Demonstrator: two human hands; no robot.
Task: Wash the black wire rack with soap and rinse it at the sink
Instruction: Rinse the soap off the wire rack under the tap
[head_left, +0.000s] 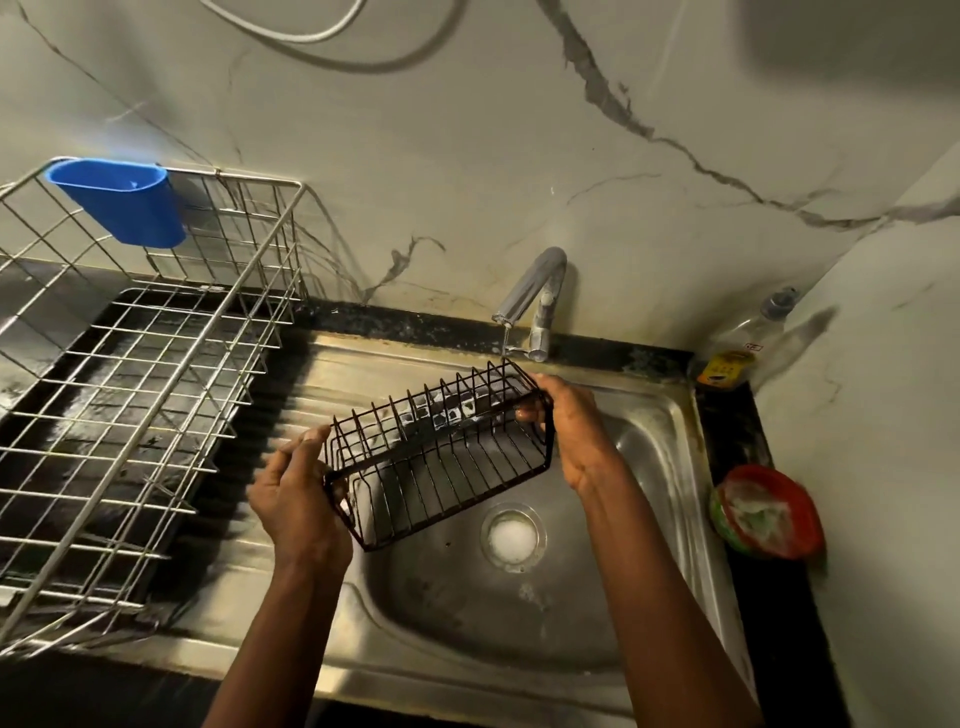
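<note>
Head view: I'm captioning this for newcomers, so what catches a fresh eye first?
The black wire rack, held at both ends by the left hand and right hand, hangs over the sink under a thin stream from the tap. At left, a blue cup hooks on a steel dish basket.

This is looking like a home kitchen. A steel sink (649, 467) is sitting here, its tap (535, 283) running at 12 o'clock and a wire dish basket (244, 270) standing at 9 o'clock.
</note>
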